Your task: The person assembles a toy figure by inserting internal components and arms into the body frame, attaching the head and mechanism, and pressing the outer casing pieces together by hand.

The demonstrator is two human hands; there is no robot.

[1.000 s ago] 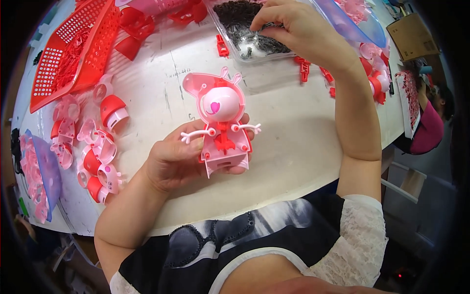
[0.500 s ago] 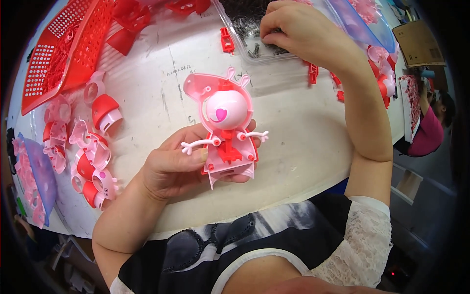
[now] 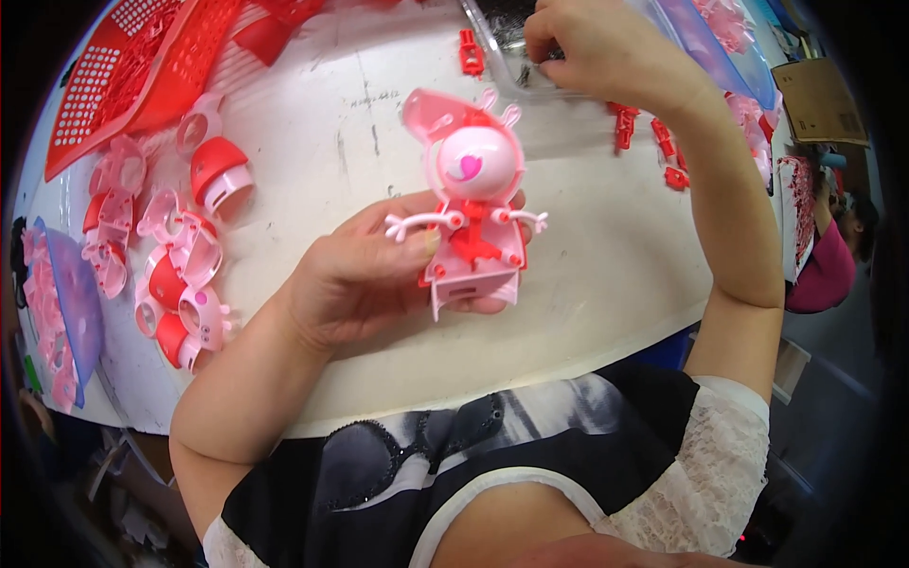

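My left hand holds a partly assembled pink toy figure upright, thumb on its left edge and fingers behind. A pale pink ball with a magenta heart sits in the figure's head. Below it are two small pink arms and a red inner piece. At the far side, my right hand is over a clear plastic box of small dark metal springs. Its thumb and forefinger are pinched together; what lies between them is too small to make out.
Pink and red shell pieces lie at the left, near a red perforated basket and a blue-purple bowl. Small red parts flank the box. Another person works at the far right.
My left hand and the toy have shifted right and slightly away from me in the picture. My right hand has drawn its pinched fingers toward the near side of the box.
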